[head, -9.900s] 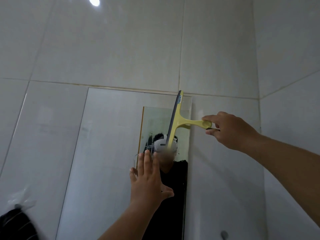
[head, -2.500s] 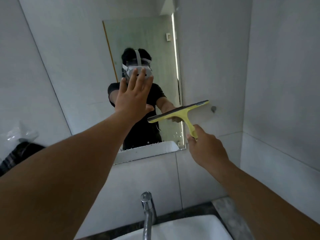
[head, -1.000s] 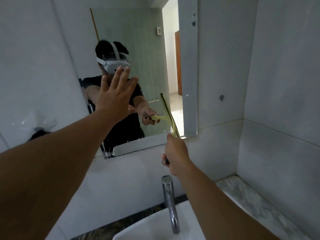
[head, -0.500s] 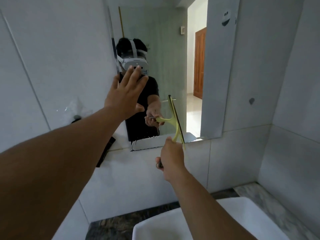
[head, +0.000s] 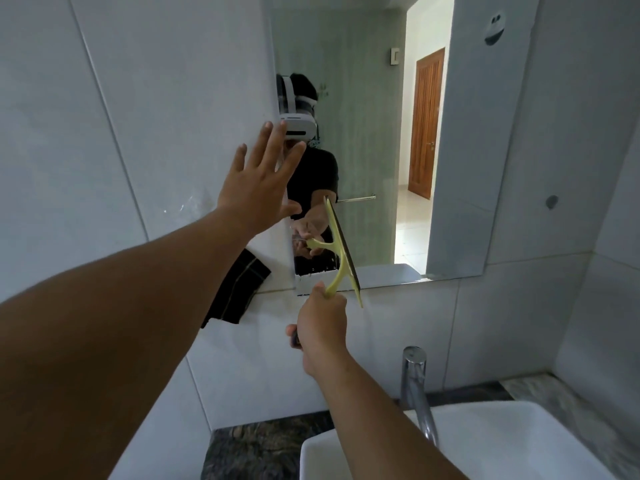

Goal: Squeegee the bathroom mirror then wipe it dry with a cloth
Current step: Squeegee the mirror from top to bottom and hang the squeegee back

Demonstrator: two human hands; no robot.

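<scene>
**Squeegee at the bottom edge of the mirror – a few things that could go sideways**

Nearest the camera, the white basin and chrome faucet sit at roughly 5 o'clock, right under the working arm. If the pass is finished with a flick, drips would likely be thrown onto the tile rather than into the basin, and the forearm could be knocked against the faucet.

A bit further out, the yellow squeegee is gripped by its handle in the right hand, fingers curled round it. The blade is stood nearly vertical, its lower tip already hanging past the bottom edge of the mirror. Whether the rubber is actually touching the glass can't be told. If it's tilted off, streaks would probably be left near the lower left corner, where beads of water can be seen.

At 10 o'clock from the squeegee, the left hand is held up flat with fingers spread, over the mirror's left edge; contact can't be confirmed. Fingerprints might be left if the glass is touched.

Farthest back, a dark striped cloth is hung on the wall at 9 o'clock from the right hand, untouched. It could be dragged down by a careless grab.
</scene>
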